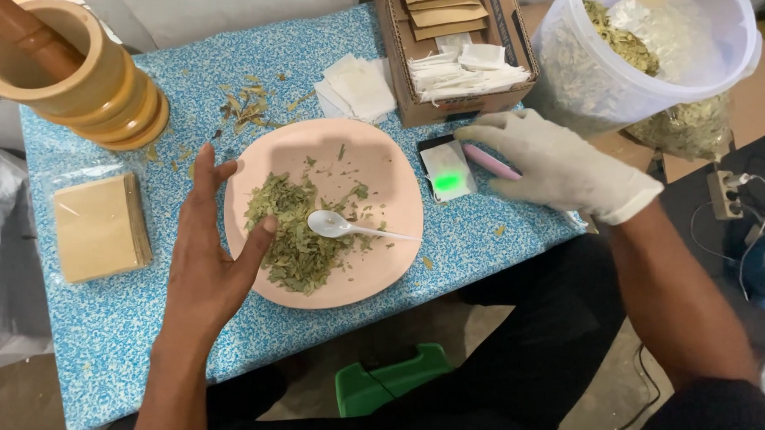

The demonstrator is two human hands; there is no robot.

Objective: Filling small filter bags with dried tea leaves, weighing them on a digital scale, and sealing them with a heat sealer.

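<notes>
1. My bare left hand [204, 255] is open, its thumb touching the dried green leaves [297, 235] heaped on the left half of the pink plate [389, 168].
2. A white plastic spoon [340, 227] lies on the heap, handle pointing right.
3. My white-gloved right hand [559, 162] rests on a pink stick [487, 161] beside the small scale [447, 170], which glows green.
</notes>
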